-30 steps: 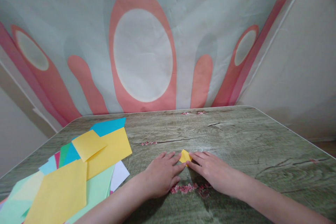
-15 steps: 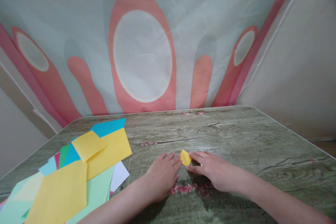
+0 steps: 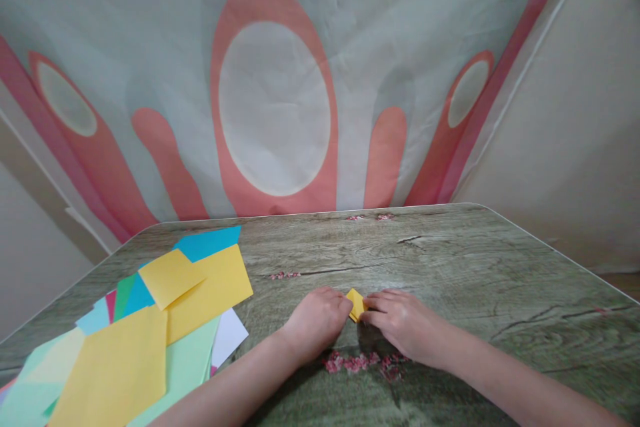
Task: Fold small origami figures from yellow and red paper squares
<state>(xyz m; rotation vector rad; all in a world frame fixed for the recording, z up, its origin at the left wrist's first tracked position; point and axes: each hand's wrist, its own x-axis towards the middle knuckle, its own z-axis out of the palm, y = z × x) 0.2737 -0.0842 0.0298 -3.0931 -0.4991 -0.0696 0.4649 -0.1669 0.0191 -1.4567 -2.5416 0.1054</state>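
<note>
A small folded piece of yellow paper (image 3: pixel 356 305) is between my two hands, just above or on the wood-patterned table (image 3: pixel 440 260). My left hand (image 3: pixel 320 320) closes its curled fingers on the paper's left edge. At the right edge, the thumb and fingers of my right hand (image 3: pixel 407 323) pinch the paper. Part of each side of the paper is hidden behind the fingertips.
To the left lies a spread pile of coloured paper: yellow sheets (image 3: pixel 113 367), a blue sheet (image 3: pixel 210 242), light green sheets (image 3: pixel 187 360) and a white piece (image 3: pixel 229 340). Behind the table hangs a printed backdrop (image 3: pixel 275 107) with pink shapes.
My left hand's fingers, which lay stretched out flat, are now curled in at the paper. My right fingers have drawn together, and the yellow paper has changed its outline slightly.
</note>
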